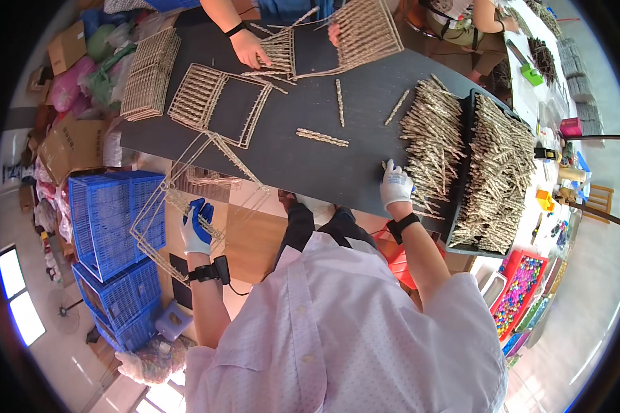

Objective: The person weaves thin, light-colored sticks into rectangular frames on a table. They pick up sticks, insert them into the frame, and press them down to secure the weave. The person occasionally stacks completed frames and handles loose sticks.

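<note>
While the left grip [199, 226] clasps a frame [177, 202], the right grip's [397, 184] closure I cannot tell.

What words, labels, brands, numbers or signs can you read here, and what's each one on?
Brown carton, left side: dark print, too small and blurred to read.
Left hand and right hand, both gloved: no readable text.
Braided strips: none visible.
Nothing else is clear enough to quote.

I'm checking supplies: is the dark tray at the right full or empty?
Full, or nearly so: twisted pieces cover the tray almost end to end.
</note>
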The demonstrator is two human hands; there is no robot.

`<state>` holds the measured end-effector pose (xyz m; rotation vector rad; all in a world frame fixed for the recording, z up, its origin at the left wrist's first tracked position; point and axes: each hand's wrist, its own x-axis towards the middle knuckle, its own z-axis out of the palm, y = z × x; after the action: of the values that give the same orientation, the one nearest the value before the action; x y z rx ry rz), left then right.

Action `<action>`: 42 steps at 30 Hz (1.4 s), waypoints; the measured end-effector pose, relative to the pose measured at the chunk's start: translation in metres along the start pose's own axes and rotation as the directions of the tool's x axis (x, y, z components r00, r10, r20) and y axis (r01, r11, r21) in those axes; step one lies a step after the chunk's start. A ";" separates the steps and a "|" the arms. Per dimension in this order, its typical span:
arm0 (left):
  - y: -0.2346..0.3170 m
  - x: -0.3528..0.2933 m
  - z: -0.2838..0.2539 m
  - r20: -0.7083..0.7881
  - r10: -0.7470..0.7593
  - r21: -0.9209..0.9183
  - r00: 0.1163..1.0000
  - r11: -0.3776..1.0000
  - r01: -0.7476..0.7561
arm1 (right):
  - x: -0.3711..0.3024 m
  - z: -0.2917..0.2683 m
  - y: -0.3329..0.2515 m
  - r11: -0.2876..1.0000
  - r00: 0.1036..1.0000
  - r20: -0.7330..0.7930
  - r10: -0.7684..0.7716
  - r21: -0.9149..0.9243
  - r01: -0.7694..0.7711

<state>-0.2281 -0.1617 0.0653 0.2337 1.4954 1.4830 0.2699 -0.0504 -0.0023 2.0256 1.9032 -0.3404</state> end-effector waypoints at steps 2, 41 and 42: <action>0.000 -0.002 -0.008 -0.031 0.002 0.003 1.000 1.000 -0.002 | 0.005 0.011 -0.008 0.997 0.996 -0.069 -0.062 0.032 0.065; 0.018 0.017 -0.063 -0.099 -0.007 0.015 0.995 1.000 0.009 | 0.157 -0.060 -0.116 0.981 0.985 -0.133 -0.112 0.141 0.130; 0.022 0.007 -0.055 -0.114 -0.004 0.016 0.993 1.000 0.006 | 0.150 -0.064 -0.110 0.973 0.975 -0.136 -0.173 0.132 0.191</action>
<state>-0.2819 -0.1876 0.0678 0.1569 1.5986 1.5016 0.1681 0.1171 -0.0127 2.0075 2.2079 -0.4183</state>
